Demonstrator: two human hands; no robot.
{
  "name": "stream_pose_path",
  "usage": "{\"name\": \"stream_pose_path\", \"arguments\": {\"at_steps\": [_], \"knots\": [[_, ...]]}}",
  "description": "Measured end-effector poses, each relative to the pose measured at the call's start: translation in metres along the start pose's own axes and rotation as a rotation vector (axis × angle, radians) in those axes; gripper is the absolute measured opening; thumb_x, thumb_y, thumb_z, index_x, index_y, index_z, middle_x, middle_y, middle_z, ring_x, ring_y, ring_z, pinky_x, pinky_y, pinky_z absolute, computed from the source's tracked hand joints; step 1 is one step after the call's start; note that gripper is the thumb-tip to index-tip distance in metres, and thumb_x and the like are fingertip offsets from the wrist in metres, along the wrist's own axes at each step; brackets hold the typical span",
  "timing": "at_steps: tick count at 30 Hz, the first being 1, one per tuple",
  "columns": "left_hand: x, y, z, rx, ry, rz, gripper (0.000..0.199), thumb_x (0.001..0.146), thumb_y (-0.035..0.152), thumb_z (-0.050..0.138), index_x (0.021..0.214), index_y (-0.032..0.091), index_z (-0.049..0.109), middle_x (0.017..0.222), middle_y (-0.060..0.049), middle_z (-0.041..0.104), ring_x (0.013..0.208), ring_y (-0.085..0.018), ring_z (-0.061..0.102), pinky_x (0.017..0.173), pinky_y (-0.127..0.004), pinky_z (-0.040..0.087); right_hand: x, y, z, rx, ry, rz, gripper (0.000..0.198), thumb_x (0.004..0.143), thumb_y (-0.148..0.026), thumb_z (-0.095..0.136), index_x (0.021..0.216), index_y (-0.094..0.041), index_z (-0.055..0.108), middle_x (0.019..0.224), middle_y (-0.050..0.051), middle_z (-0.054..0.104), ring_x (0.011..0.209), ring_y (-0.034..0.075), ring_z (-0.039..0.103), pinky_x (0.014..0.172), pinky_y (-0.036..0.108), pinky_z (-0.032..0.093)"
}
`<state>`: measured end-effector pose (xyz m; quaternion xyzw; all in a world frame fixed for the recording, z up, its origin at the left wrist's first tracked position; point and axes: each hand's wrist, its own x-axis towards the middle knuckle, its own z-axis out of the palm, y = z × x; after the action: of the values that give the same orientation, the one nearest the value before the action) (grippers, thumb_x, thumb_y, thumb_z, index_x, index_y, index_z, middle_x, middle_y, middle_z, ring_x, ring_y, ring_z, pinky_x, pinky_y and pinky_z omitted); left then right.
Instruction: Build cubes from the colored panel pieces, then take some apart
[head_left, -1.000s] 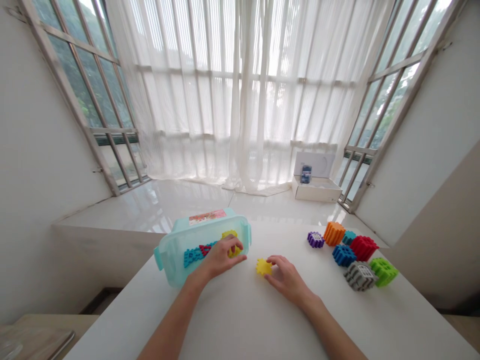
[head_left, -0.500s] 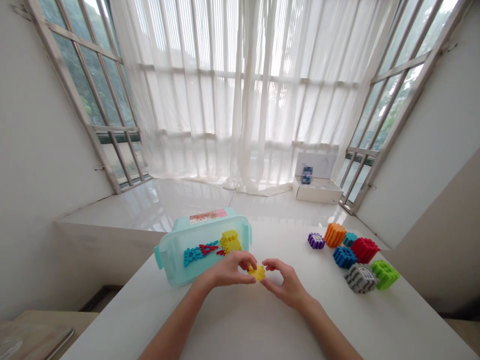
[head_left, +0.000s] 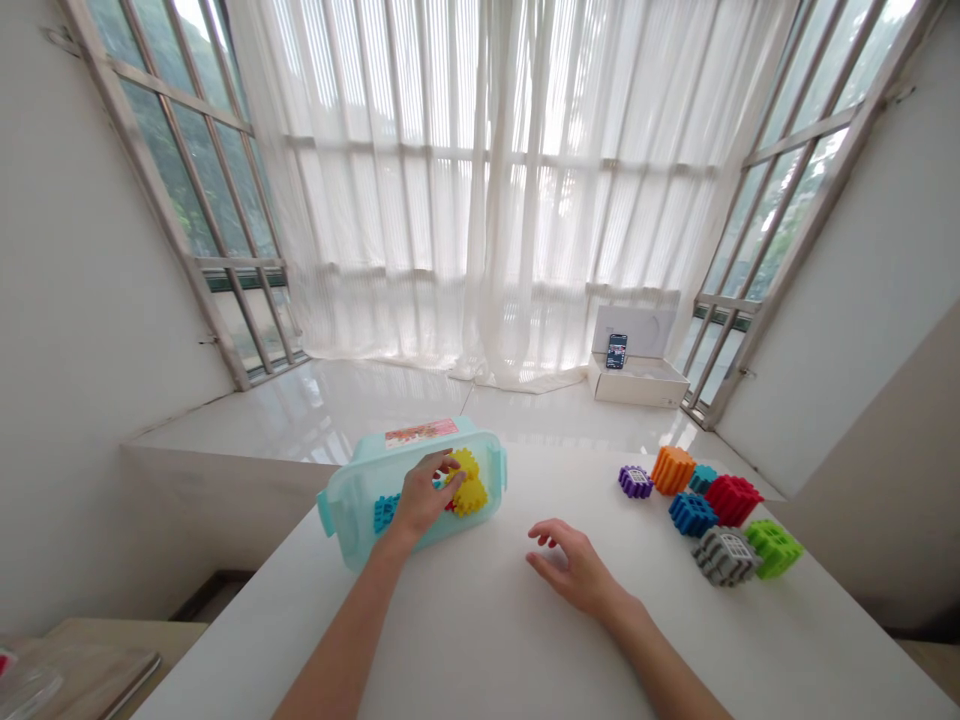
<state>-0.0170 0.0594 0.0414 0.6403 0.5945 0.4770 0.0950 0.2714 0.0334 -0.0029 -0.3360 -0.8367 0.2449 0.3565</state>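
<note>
My left hand (head_left: 429, 492) is inside the tilted, pale turquoise plastic bin (head_left: 352, 540). Its thumb and index fingertips are slightly apart at the left edge of yellow notched building pieces (head_left: 471, 494); nothing shows clearly held. Left of that hand lies a blue notched piece (head_left: 385, 512), partly covered, and a bit of red shows under the thumb. My right hand (head_left: 574, 568) rests over the white table to the right of the bin, fingers curved and apart, holding nothing.
Built notched cubes stand at the right: purple (head_left: 635, 482), orange (head_left: 673, 470), teal (head_left: 702, 479), blue (head_left: 692, 514), red (head_left: 733, 499), grey (head_left: 725, 556) and green (head_left: 774, 548). Behind, a white box (head_left: 637, 384) with a phone (head_left: 616, 352) sits on the sill before a curtain (head_left: 495, 200).
My left hand has moved up and left from the table into the bin. The yellow piece that was between both hands is gone from there. My right hand stays nearly in place.
</note>
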Motion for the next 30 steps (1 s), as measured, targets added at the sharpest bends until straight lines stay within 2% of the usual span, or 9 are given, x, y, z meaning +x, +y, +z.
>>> {"name": "stream_pose_path", "arguments": {"at_steps": [4,7,14,18,24,27,30], "knots": [[-0.001,-0.013,0.012,0.046,0.01,0.039,0.021,0.084,0.037,0.056,0.088,0.02,0.066,0.126,-0.011,0.06,0.098,-0.023,0.063,0.089,-0.041,0.053,0.0,0.0,-0.001,-0.007,0.001,0.005,0.016,0.088,-0.027,0.061,0.103,-0.023,0.059,0.095,0.005,0.065,0.085,0.018,0.063,0.08,0.034,0.051],[0.0,-0.023,0.016,0.11,-0.028,0.062,0.023,0.086,0.034,0.051,0.086,0.02,0.069,0.129,-0.01,0.058,0.101,-0.022,0.063,0.098,-0.042,0.05,0.0,0.0,-0.001,-0.018,-0.011,0.014,0.015,0.088,-0.027,0.061,0.103,-0.023,0.06,0.094,0.004,0.065,0.085,0.018,0.063,0.08,0.033,0.051],[-0.002,-0.027,0.017,0.26,-0.098,0.122,0.024,0.088,0.028,0.052,0.1,0.02,0.071,0.123,-0.009,0.064,0.114,-0.026,0.058,0.103,-0.042,0.046,0.0,-0.001,-0.002,-0.036,-0.037,0.024,0.014,0.089,-0.026,0.06,0.102,-0.024,0.059,0.093,0.004,0.064,0.085,0.018,0.062,0.08,0.033,0.05],[-0.003,-0.021,0.012,0.329,-0.13,0.135,0.023,0.09,0.024,0.052,0.106,0.021,0.069,0.116,-0.006,0.068,0.11,-0.026,0.06,0.099,-0.04,0.046,-0.001,-0.001,-0.002,-0.044,-0.054,0.031,0.014,0.089,-0.025,0.059,0.103,-0.024,0.059,0.094,0.004,0.064,0.085,0.018,0.062,0.08,0.033,0.05],[-0.004,-0.015,0.012,0.393,0.004,0.084,0.014,0.091,0.025,0.053,0.1,0.021,0.064,0.105,-0.005,0.067,0.097,-0.022,0.063,0.087,-0.034,0.048,-0.001,-0.003,-0.002,-0.056,-0.074,0.041,0.014,0.089,-0.024,0.058,0.103,-0.024,0.06,0.095,0.004,0.064,0.086,0.018,0.062,0.08,0.033,0.05],[-0.004,-0.014,0.013,0.346,-0.044,0.084,0.012,0.092,0.025,0.051,0.094,0.02,0.062,0.102,-0.004,0.065,0.093,-0.02,0.064,0.085,-0.031,0.049,-0.001,-0.003,-0.003,-0.064,-0.074,0.046,0.013,0.089,-0.024,0.058,0.102,-0.023,0.06,0.094,0.004,0.064,0.085,0.017,0.062,0.078,0.032,0.05],[-0.004,-0.011,0.011,0.335,-0.081,0.123,0.014,0.093,0.026,0.049,0.093,0.021,0.063,0.105,-0.004,0.065,0.097,-0.02,0.062,0.087,-0.031,0.048,-0.001,-0.002,-0.003,-0.066,-0.072,0.045,0.012,0.089,-0.024,0.058,0.101,-0.023,0.061,0.093,0.004,0.064,0.084,0.017,0.062,0.077,0.032,0.05]]}}
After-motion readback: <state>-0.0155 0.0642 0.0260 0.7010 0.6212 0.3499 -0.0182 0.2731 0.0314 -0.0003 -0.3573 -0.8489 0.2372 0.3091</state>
